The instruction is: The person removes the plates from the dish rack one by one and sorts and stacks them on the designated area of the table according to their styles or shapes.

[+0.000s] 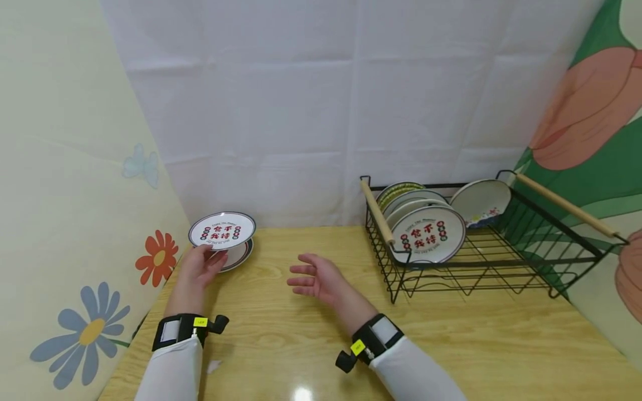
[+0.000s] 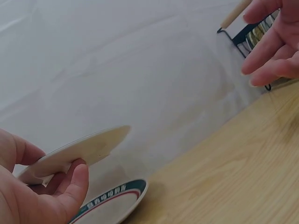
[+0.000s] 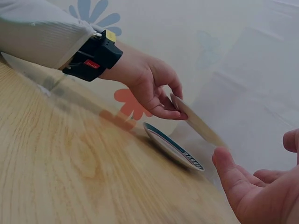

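Observation:
At the table's left end my left hand (image 1: 199,268) pinches the near rim of a white plate (image 1: 223,229) with red and dark lettering, thumb on top and fingers beneath. The plate is held above a second plate (image 2: 112,205), which has a green patterned band and a red line and lies on the table, partly hidden by the first. My right hand (image 1: 321,280) hovers over the middle of the table, fingers spread and pointing left, holding nothing. In the right wrist view the held plate (image 3: 203,123) is seen nearly edge-on.
A black wire dish rack (image 1: 481,263) with wooden handles stands on the right of the table (image 1: 281,345). Several plates (image 1: 426,236) lean upright in its left part, and a bowl (image 1: 481,200) tilts at its back. A white cloth (image 1: 281,111) hangs behind the table.

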`<state>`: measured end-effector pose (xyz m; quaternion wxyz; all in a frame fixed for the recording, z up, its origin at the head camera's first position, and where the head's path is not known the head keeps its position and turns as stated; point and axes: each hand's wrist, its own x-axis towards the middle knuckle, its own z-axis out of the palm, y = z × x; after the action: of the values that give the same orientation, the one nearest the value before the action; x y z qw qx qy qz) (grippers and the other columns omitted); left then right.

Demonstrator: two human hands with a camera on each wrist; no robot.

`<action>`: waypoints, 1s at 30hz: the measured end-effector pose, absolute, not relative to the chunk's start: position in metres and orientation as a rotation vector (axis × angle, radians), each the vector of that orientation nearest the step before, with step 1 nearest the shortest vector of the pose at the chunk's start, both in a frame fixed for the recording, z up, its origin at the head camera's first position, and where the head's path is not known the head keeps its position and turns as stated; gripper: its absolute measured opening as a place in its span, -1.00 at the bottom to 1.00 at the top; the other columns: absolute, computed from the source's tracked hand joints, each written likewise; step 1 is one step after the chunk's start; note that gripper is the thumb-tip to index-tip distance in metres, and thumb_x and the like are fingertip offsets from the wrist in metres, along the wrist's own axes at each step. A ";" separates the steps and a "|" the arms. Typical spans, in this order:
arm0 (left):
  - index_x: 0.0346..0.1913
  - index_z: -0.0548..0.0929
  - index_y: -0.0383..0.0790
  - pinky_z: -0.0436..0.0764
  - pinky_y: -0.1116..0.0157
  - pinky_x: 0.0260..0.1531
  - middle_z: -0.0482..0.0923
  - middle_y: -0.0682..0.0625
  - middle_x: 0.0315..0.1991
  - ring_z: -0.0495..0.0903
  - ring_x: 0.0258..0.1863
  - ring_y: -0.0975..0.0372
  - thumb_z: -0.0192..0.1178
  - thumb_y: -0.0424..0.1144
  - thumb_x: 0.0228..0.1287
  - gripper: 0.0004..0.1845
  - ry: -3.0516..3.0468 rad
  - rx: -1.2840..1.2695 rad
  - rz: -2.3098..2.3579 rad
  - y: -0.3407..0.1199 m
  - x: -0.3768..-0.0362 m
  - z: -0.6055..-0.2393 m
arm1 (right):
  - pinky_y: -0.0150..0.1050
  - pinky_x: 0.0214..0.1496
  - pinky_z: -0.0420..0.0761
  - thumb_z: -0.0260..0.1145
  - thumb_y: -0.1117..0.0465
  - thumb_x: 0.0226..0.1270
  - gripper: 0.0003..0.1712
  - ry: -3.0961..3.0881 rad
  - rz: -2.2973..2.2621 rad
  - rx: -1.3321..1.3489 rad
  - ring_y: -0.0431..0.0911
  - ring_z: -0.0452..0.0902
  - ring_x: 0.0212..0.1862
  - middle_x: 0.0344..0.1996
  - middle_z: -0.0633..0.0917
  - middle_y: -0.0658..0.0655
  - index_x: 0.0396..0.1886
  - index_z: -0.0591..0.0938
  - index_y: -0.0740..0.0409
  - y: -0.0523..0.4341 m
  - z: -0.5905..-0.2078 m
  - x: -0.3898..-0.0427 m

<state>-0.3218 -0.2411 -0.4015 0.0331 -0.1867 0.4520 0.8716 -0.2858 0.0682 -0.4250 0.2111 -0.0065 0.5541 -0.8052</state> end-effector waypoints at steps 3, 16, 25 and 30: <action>0.67 -0.01 0.10 0.73 0.35 -0.03 0.62 0.09 -0.15 0.71 -0.15 0.28 -0.15 -0.20 0.65 -0.36 1.420 -0.605 2.655 -0.247 -0.322 -0.407 | -0.20 -0.15 0.78 -0.04 0.01 0.67 -0.30 1.542 -2.218 -0.030 -0.04 0.79 -0.18 0.44 0.39 0.51 0.61 0.15 0.27 0.066 -0.429 -0.285; 0.64 0.13 0.08 0.73 0.28 0.03 0.65 0.09 -0.16 0.77 -0.22 0.27 -0.05 -0.20 0.62 -0.38 1.578 -0.815 2.580 -0.257 -0.324 -0.420 | -0.17 -0.13 0.79 0.00 -0.01 0.64 -0.30 1.558 -2.180 -0.020 -0.04 0.80 -0.16 0.41 0.44 0.48 0.59 0.19 0.27 0.059 -0.435 -0.282; 0.65 0.08 -0.08 0.74 0.33 -0.03 0.67 0.11 -0.41 0.77 -0.28 0.28 -0.09 -0.20 0.63 -0.38 1.645 -0.837 2.513 -0.260 -0.323 -0.427 | -0.14 -0.12 0.79 0.03 -0.03 0.63 -0.31 1.569 -2.148 0.018 -0.03 0.81 -0.17 0.37 0.51 0.45 0.57 0.25 0.25 0.055 -0.437 -0.280; 0.64 0.10 -0.09 0.75 0.33 -0.09 0.67 0.11 -0.44 0.78 -0.30 0.27 -0.08 -0.20 0.62 -0.38 1.667 -0.848 2.500 -0.262 -0.325 -0.430 | -0.15 -0.13 0.80 0.04 -0.04 0.63 -0.29 1.575 -2.137 0.014 -0.01 0.82 -0.15 0.37 0.51 0.45 0.58 0.23 0.26 0.055 -0.438 -0.278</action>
<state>-0.3254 -0.2618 -0.4299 0.0099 -0.2715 0.5340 0.8007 -0.2779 0.0550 -0.4377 0.2411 0.0053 0.5759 -0.7811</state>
